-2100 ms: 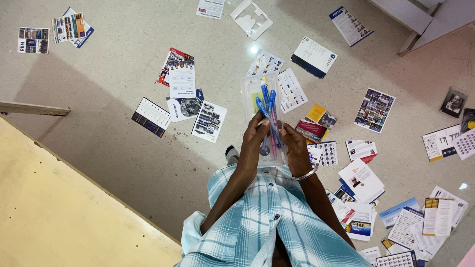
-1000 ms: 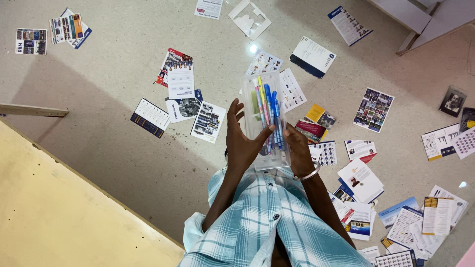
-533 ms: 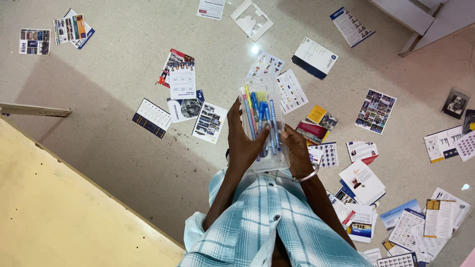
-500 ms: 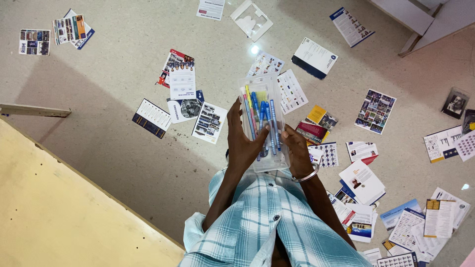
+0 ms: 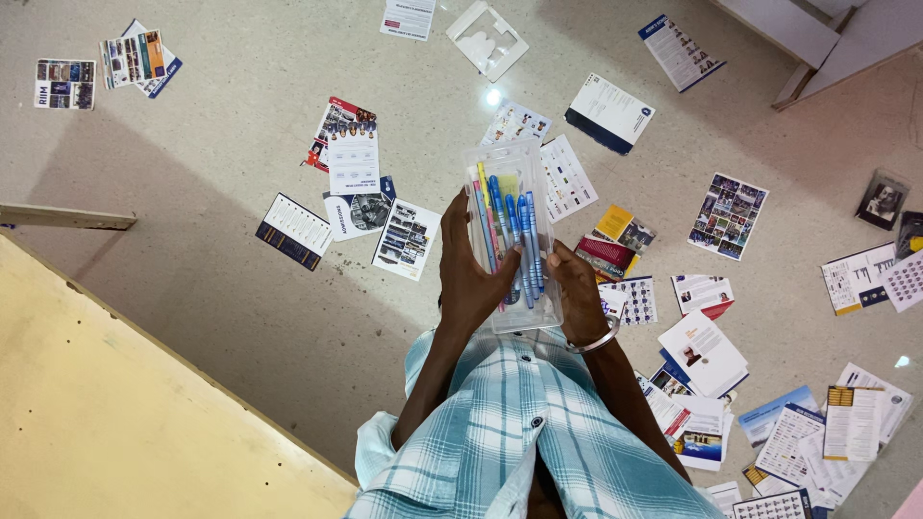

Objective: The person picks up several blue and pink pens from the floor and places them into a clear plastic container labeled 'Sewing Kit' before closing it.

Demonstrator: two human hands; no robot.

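I see both hands' fingers wrapped around clear pen box: left hand alongside, right hand opposite, pens between.

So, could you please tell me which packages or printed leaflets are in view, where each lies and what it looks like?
Clear plastic case: held in both hands, rectangular, blue pens inside.
White blister tray: floor, top centre, empty.
White and navy booklet: floor beyond the case.
Red and white leaflet: floor, left of the case.
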